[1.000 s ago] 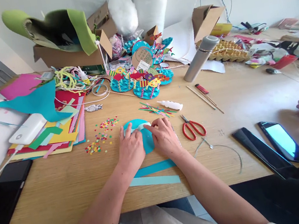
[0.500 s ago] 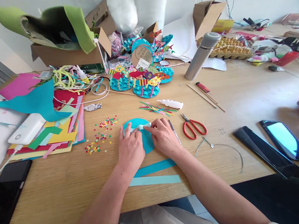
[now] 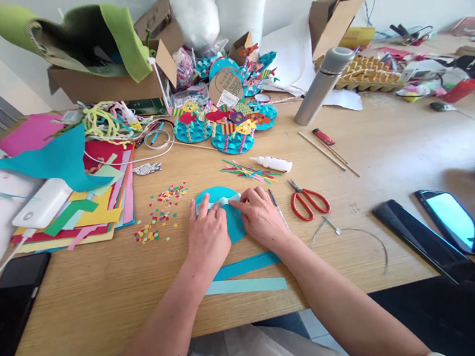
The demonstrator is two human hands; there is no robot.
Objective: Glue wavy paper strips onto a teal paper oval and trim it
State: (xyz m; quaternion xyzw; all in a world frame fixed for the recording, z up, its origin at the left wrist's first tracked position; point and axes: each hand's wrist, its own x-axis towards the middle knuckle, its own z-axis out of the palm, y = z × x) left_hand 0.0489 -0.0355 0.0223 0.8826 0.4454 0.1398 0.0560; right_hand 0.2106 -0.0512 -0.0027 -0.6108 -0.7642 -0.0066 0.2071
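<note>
Forearms (image 3: 166, 327) angle inward; the left hand (image 3: 207, 228) lies palm-down, outer fingers extended; the right hand (image 3: 262, 216) curls, index pointing left.

Pale strip (image 3: 224, 202) on blue disc (image 3: 237, 226), scissors (image 3: 298, 192) nearby

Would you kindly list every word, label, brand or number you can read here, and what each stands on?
No text can be read with certainty.
Brown cardboard disc: printed marks, too small to read.
White label at its lower edge: print too small.
Red packet near the sticks: print too blurred.
Phone with lit screen: glare, nothing readable.
</note>
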